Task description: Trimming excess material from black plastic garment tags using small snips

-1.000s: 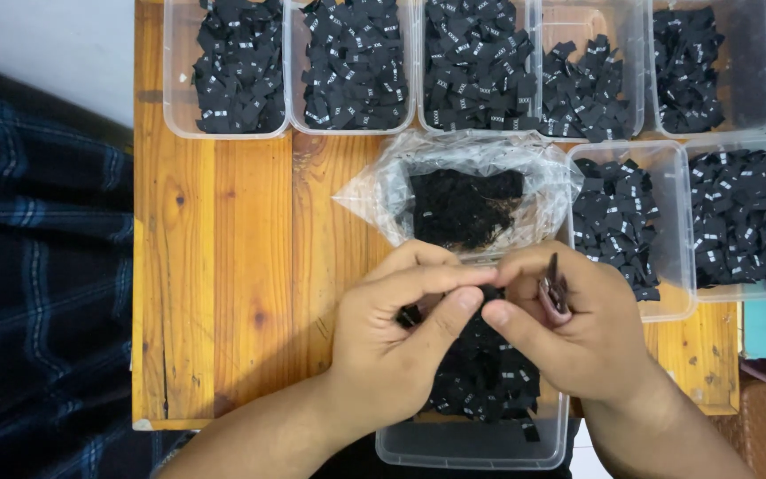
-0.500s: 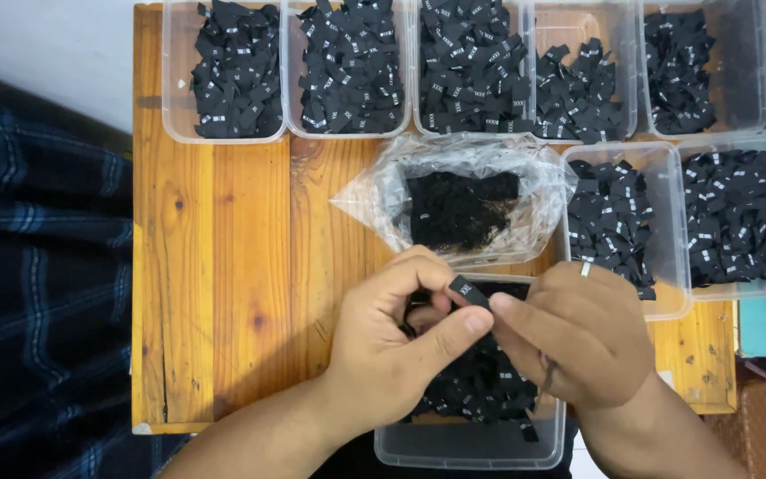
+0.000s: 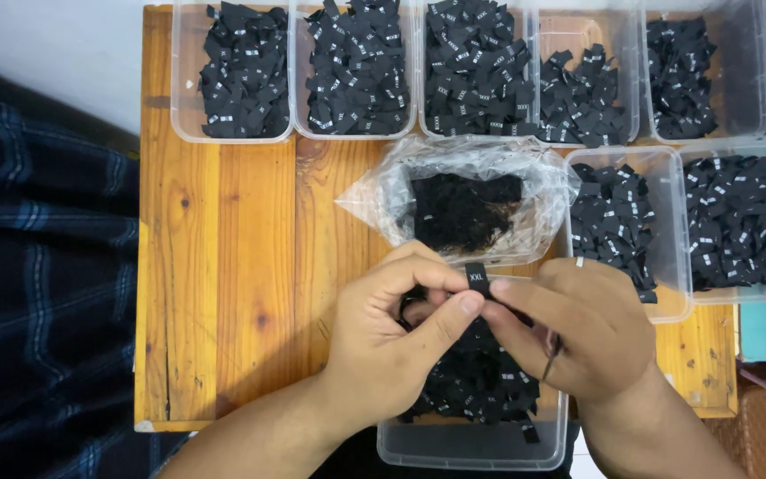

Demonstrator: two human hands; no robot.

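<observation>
Pinching: left hand [image 3: 383,355] and right hand [image 3: 578,341] both press fingertips on one small black label [image 3: 478,281], held above the clear tub [image 3: 472,443] of loose labels.
Right palm: a thin dark tool, perhaps snips [image 3: 550,359]; partly hidden.
Slip risk: a loosened pinch could drop the label into the tub's pile.
Nearby: plastic bag [image 3: 463,200] just beyond the fingers, easily snagged.
</observation>
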